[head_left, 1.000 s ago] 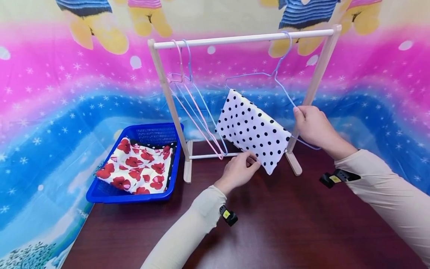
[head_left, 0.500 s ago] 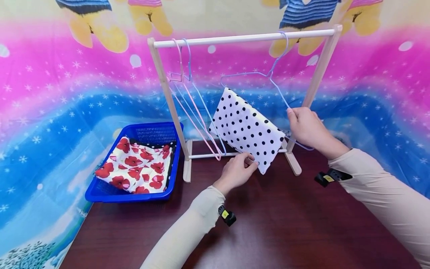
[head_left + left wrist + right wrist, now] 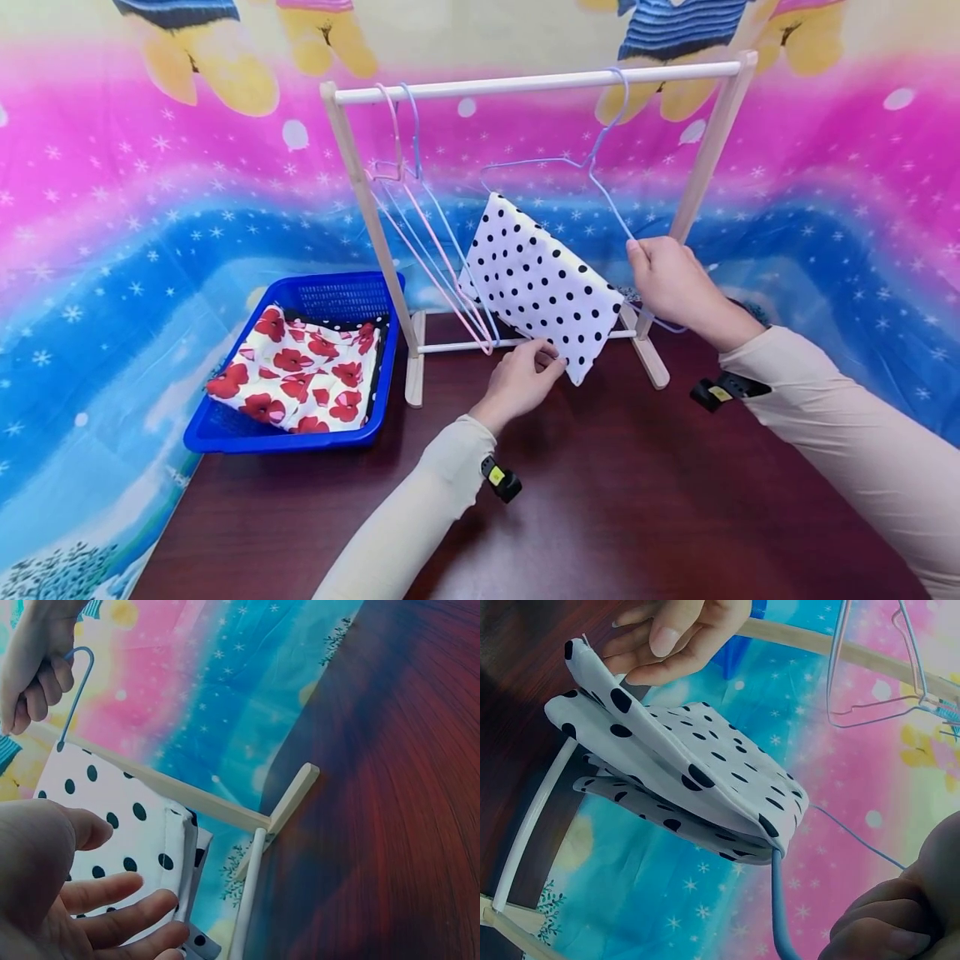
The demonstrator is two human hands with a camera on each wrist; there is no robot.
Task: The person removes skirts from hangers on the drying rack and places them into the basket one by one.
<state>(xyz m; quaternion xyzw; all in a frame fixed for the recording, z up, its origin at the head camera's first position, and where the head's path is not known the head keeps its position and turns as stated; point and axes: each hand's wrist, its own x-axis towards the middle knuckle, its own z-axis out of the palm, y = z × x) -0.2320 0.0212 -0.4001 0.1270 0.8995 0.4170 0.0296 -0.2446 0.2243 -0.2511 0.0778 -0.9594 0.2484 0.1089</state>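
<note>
A light-blue wire hanger (image 3: 609,201) hooks over the top rail and tilts down to the right. A white cloth with black dots (image 3: 540,283) is draped over its lower bar; the right wrist view shows its folded layers (image 3: 675,780) hanging apart. My right hand (image 3: 675,279) grips the hanger's right side, fingers curled round the wire. At the cloth's lower edge is my left hand (image 3: 521,379). Seen from the left wrist, its thumb and fingers are spread beside the cloth, pinching nothing.
The wooden rack (image 3: 525,85) stands at the back of the dark table (image 3: 600,508). A pink hanger (image 3: 396,133) and another blue hanger (image 3: 417,150) hang at its left end. A blue basket (image 3: 285,446) at left holds red-flowered cloth (image 3: 300,367) over black dotted cloth.
The hanger with the dotted cloth has slid left along the rail, my right hand moving with it. My left hand has shifted slightly left. The view has turned a little.
</note>
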